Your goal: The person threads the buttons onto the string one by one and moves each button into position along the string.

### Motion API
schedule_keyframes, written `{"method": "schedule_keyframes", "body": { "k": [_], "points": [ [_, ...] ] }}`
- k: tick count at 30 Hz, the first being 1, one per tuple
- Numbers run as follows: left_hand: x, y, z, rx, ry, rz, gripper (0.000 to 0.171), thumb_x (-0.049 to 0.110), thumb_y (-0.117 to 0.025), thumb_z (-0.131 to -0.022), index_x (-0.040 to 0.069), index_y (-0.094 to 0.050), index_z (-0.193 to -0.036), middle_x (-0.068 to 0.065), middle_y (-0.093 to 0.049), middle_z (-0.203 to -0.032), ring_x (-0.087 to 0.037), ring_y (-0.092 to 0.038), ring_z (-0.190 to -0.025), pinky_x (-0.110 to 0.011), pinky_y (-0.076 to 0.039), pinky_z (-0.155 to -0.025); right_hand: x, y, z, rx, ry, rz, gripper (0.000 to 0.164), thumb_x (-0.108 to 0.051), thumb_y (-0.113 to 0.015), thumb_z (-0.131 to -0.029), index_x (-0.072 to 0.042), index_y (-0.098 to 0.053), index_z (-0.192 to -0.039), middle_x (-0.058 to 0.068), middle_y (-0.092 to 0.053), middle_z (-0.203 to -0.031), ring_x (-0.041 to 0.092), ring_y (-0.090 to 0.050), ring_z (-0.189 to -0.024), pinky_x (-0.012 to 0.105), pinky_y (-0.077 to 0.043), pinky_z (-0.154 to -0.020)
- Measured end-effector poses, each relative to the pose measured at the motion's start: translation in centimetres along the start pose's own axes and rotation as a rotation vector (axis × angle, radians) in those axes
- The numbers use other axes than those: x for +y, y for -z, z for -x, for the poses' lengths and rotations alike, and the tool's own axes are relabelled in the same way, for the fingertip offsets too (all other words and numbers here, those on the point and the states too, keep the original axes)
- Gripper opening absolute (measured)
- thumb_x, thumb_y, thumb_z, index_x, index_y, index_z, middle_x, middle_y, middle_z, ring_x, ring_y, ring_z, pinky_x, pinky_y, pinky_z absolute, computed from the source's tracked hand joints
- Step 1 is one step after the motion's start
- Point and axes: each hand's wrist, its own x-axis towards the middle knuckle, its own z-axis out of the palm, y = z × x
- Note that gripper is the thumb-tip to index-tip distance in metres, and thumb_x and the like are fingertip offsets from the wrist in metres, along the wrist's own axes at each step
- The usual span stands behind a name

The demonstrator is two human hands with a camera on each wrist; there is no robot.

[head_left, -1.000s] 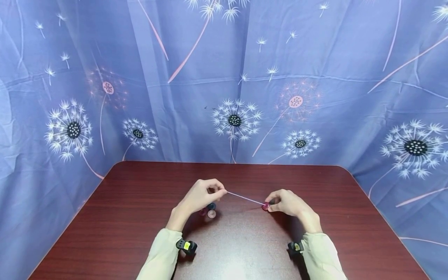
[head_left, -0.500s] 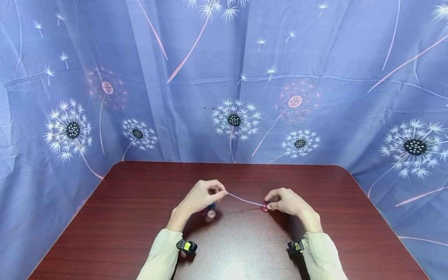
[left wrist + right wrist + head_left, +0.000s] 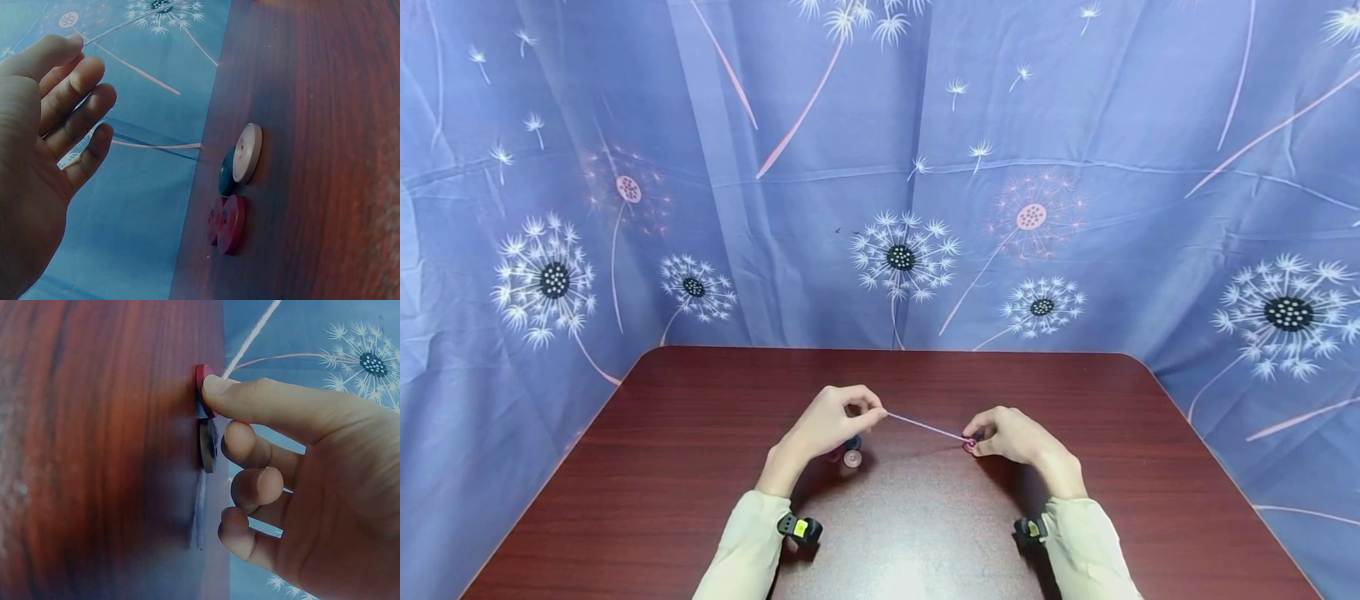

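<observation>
Between thumb and forefinger, my left hand [image 3: 827, 421] pinches one end of a thin pale string [image 3: 928, 427], raised over the table. The string runs taut down to a red button [image 3: 968, 445] at my right hand [image 3: 1018, 437]. Thumb and forefinger of that hand grip the red button [image 3: 202, 376], the thumb lying on its face in the right wrist view. A dark button [image 3: 208, 447] sits right beside it, with a loose tail of string [image 3: 199, 519] on the table beyond.
Below my left hand lie a pale button [image 3: 249, 153], a teal button [image 3: 226, 172] and two red buttons [image 3: 233, 225], bunched together. The brown table [image 3: 700, 375] meets a blue dandelion-print curtain [image 3: 805, 275] at its back edge.
The string sagged half a second ago and is taut again now. My right fingers have shifted round the red button, which lay flatter a moment before. The left hand has stayed put.
</observation>
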Motion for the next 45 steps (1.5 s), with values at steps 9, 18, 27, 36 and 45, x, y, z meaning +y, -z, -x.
{"method": "schedule_keyframes", "body": {
  "k": [9, 18, 27, 36, 45],
  "points": [
    [0.2, -0.2, 0.0, -0.002, -0.015, -0.014, 0.005, 0.032, -0.07, -0.092, 0.028, -0.07, -0.089, 0.013, -0.063, -0.064, -0.021, -0.068, -0.061, -0.021, -0.047, -0.054, -0.5, 0.3, 0.1, 0.018, 0.063, 0.004, 0.019, -0.015, -0.075, -0.084, -0.014, -0.075, -0.104, -0.003, -0.068, -0.073, 0.007, -0.055, -0.066, 0.027, -0.044, -0.064],
    [0.1, -0.6, -0.1, -0.006, -0.011, -0.037, 0.004, 0.034, -0.071, -0.091, 0.032, -0.069, -0.088, 0.012, -0.063, -0.063, -0.009, -0.062, -0.058, -0.022, -0.047, -0.057, -2.6, 1.0, 0.4, 0.053, 0.133, -0.113, 0.019, -0.012, -0.069, -0.091, -0.007, -0.072, -0.109, 0.006, -0.068, -0.075, 0.009, -0.056, -0.054, 0.024, -0.048, -0.053],
    [0.0, -1.0, -0.3, -0.016, -0.018, -0.048, 0.005, 0.035, -0.072, -0.091, 0.033, -0.069, -0.087, 0.017, -0.061, -0.061, -0.004, -0.061, -0.057, -0.022, -0.047, -0.058, -4.8, 1.3, 0.5, 0.155, 0.242, -0.06, 0.014, -0.016, -0.071, -0.09, -0.019, -0.073, -0.104, -0.006, -0.07, -0.085, 0.006, -0.058, -0.062, 0.023, -0.048, -0.065],
    [0.6, -1.0, -0.2, -0.051, -0.01, -0.022, 0.006, 0.035, -0.073, -0.09, 0.031, -0.07, -0.088, 0.017, -0.062, -0.065, -0.01, -0.066, -0.059, -0.022, -0.048, -0.058, -5.8, 0.5, 0.1, 0.171, 0.275, -0.106, 0.013, -0.017, -0.071, -0.091, -0.02, -0.073, -0.103, -0.005, -0.07, -0.095, 0.009, -0.062, -0.065, 0.024, -0.052, -0.063],
    [1.0, -0.8, -0.2, -0.059, -0.018, -0.004, 0.006, 0.037, -0.073, -0.09, 0.031, -0.071, -0.088, 0.017, -0.063, -0.065, -0.01, -0.065, -0.058, -0.022, -0.048, -0.055, -6.4, 0.1, 0.1, 0.164, 0.272, -0.131, 0.013, -0.017, -0.069, -0.092, -0.021, -0.073, -0.103, -0.005, -0.069, -0.094, 0.01, -0.06, -0.059, 0.025, -0.051, -0.052]
  ]
}}
